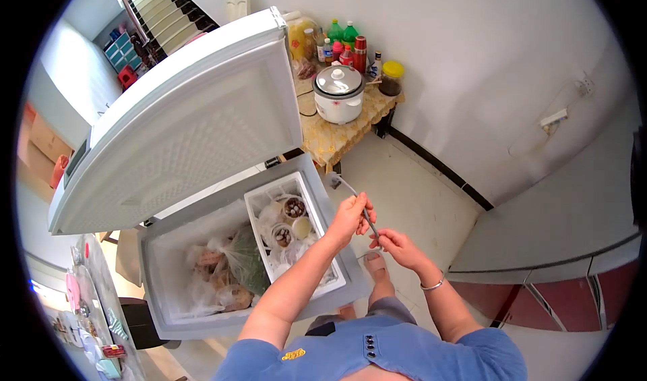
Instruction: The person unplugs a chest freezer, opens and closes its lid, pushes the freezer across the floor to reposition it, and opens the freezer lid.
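My left hand [352, 218] is wrapped round a thin grey rod-like tool [348, 186], whose exact kind I cannot make out. A small greyish head shows at its far end, beyond the freezer's right edge. Lower down, my right hand [399, 246] pinches the near end of the same tool. Both hands are just right of an open chest freezer [156, 273]. Inside it, a white basket [255, 214] holds tubs of dark round food and plastic bags. Bagged food [219, 266] and a green bag [248, 259] lie in the deeper part.
The freezer lid [195, 118] stands raised at the left. Behind the freezer, a cloth-covered table [330, 138] bears a rice cooker [339, 101], a yellow-lidded jar [391, 77] and several bottles. Red-fronted cabinets [573, 303] stand at the right. A staircase [165, 13] is at the back left.
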Demonstrator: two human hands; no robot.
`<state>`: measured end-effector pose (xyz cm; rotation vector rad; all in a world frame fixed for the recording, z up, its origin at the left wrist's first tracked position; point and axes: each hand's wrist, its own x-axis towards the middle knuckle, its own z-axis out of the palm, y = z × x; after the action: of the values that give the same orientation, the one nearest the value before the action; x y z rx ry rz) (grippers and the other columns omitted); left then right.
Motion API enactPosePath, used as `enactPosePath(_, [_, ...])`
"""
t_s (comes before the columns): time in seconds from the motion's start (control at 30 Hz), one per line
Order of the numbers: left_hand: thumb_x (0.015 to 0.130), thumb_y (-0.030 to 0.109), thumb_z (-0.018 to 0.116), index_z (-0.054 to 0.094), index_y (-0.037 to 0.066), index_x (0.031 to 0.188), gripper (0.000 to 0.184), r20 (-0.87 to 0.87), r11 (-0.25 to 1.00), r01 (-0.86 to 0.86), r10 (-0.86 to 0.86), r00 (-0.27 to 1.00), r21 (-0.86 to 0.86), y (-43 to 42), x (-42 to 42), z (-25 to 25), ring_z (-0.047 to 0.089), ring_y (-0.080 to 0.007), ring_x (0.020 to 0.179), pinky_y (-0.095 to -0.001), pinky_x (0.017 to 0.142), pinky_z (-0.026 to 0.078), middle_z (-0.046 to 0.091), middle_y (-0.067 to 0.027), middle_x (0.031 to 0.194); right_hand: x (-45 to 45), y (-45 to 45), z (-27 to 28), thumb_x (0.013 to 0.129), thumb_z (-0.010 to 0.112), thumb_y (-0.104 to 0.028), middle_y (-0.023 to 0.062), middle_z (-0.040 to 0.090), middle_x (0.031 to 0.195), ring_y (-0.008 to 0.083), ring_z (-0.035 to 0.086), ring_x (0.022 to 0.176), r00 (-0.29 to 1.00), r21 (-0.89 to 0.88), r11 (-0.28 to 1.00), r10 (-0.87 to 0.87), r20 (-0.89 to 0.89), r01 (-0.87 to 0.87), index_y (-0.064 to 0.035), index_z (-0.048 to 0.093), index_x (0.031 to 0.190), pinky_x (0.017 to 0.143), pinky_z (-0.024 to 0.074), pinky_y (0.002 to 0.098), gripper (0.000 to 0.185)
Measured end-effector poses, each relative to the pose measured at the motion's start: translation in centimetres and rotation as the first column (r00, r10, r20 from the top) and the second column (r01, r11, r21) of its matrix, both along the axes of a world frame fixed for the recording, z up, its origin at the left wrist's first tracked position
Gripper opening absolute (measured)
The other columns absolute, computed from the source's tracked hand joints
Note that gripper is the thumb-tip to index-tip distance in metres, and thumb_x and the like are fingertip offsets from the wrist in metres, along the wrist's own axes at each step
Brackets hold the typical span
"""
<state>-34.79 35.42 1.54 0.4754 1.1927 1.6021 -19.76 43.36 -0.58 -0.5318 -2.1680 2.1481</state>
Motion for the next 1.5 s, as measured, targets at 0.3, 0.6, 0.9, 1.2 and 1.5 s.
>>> enactPosePath(0.3, [0.084, 0.030, 0.036, 0.051, 0.000, 0.081, 0.034, -0.574, 0.941, -0.234, 0.055, 0.817, -0.243, 3.9, -6.5, -5.8, 0.051, -0.0175, 0.058, -0.0298, 0.050, 0.040, 0.054, -0.0078, 0.065, -8.2, 7.6, -2.7, 0.080, 0.044, -0.016, 0.0027, 0.057, 0.073, 0.0096, 0.052, 0.068, 0.995, 0.152, 0.986, 0.051, 0.083, -0.063, -0.0036, 0.051, 0.094, 0.062, 0.0406, 0.0238, 0.020])
enactPosePath(0.6, [0.072, 0.018, 0.051, 0.055, 0.007, 0.069, 0.013, -0.938, 0.913, -0.213, -0.335, 0.094, -0.347, 1.1, -6.5, -9.0, 0.050, -0.0237, 0.073, -0.0402, 0.084, 0.031, 0.054, -0.0059, 0.068, -18.4, 13.4, -7.8, 0.078, 0.041, -0.022, 0.0082, 0.058, 0.072, 0.0237, 0.054, 0.068, 0.964, 0.308, 0.923, 0.175, 0.199, -0.231, -0.0031, 0.052, 0.084, 0.060, 0.0405, 0.0319, 0.022])
enactPosePath(0.9, [0.070, 0.017, 0.053, 0.055, 0.009, 0.067, 0.008, -0.884, 0.824, -0.349, -0.467, 0.030, -0.447, 2.3, -4.3, -10.7, 0.051, -0.0165, 0.070, -0.0482, 0.091, 0.020, 0.053, -0.0026, 0.065, -25.5, 15.2, -10.1, 0.072, 0.050, -0.026, 0.0121, 0.058, 0.078, 0.0247, 0.055, 0.074, 0.943, 0.417, 0.864, 0.167, 0.288, -0.280, -0.0036, 0.056, 0.086, 0.064, 0.0422, 0.0324, 0.027])
enactPosePath(1.2, [0.067, 0.016, 0.053, 0.053, 0.010, 0.062, 0.008, -0.856, 0.785, -0.384, -0.516, 0.028, -0.486, 2.6, -4.3, -10.7, 0.050, -0.0170, 0.064, -0.0490, 0.090, 0.021, 0.050, -0.0025, 0.059, -32.6, 15.9, -11.9, 0.073, 0.050, -0.021, 0.0088, 0.054, 0.063, 0.0161, 0.049, 0.057, 0.934, 0.363, 0.876, 0.223, 0.281, -0.318, -0.0007, 0.055, 0.081, 0.055, 0.0394, 0.0280, 0.022])
enactPosePath(1.5, [0.067, 0.017, 0.053, 0.052, 0.010, 0.060, 0.010, -0.888, 0.816, -0.386, -0.459, 0.018, -0.429, 2.6, -4.6, -10.5, 0.049, -0.0176, 0.062, -0.0494, 0.089, 0.022, 0.048, -0.0025, 0.057, -44.8, 17.3, -14.0, 0.074, 0.044, -0.013, 0.0144, 0.054, 0.067, 0.0221, 0.055, 0.060, 0.989, 0.500, 0.860, -0.037, -0.145, 0.106, 0.0006, 0.050, 0.080, 0.054, 0.0418, 0.0323, 0.016])
